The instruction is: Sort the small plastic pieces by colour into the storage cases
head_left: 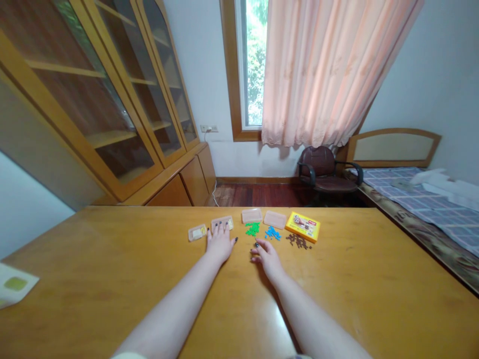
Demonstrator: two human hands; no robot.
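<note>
My left hand (220,243) is spread, its fingertips over a clear plastic box (216,220) with pale pieces at its right end. Just left of it lies a smaller clear box (192,234) with white and yellow contents. My right hand (266,255) hovers or rests low over the table with loosely bent, parted fingers and nothing visible in them. Beyond it are a pile of small green pieces (253,229) and a pile of blue pieces (273,233). Small brown pieces (298,241) lie scattered further right.
Two more clear boxes, a left one (251,215) and a right one (275,219), sit behind the piles. A yellow box (304,227) lies beside them on the wooden table (149,279). Paper (17,284) is at the left edge. A chair (324,169) stands beyond.
</note>
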